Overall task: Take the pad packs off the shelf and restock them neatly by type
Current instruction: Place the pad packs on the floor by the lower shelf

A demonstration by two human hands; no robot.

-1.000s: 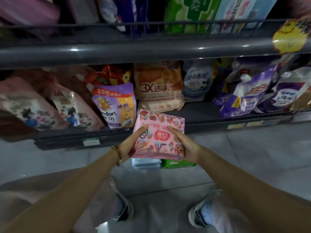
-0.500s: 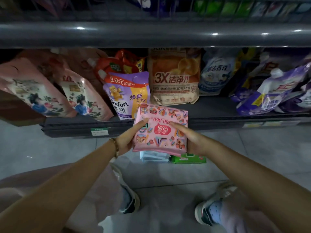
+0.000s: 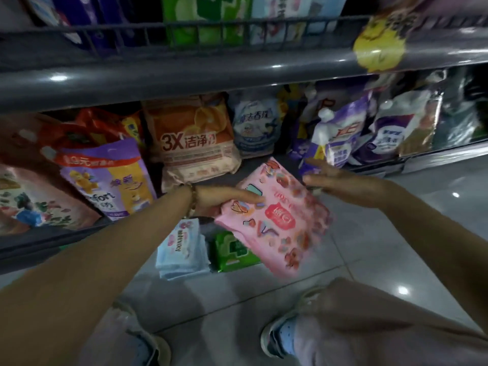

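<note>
A pink pad pack (image 3: 280, 220) with cartoon prints hangs tilted above the floor, in front of the bottom shelf. My left hand (image 3: 227, 200) grips its left edge, thumb on top. My right hand (image 3: 335, 180) hovers at the pack's upper right corner with fingers straight, apart from it or barely touching. On the floor below lie a stack of pale blue pad packs (image 3: 182, 249) and a green pad pack (image 3: 235, 252) side by side. More packs in green, blue and purple stand behind a wire rail on the upper shelf (image 3: 206, 19).
The bottom shelf (image 3: 39, 249) holds detergent and softener pouches, among them an orange bag (image 3: 192, 143) and a purple Comfort pouch (image 3: 111, 180). A yellow price tag (image 3: 380, 46) hangs from the upper shelf edge. My shoes and knees are on the grey tiled floor (image 3: 396, 233).
My right hand has let go of the pink pack and opened. The pack now tilts down to the right, held by my left hand alone. The view has shifted upward.
</note>
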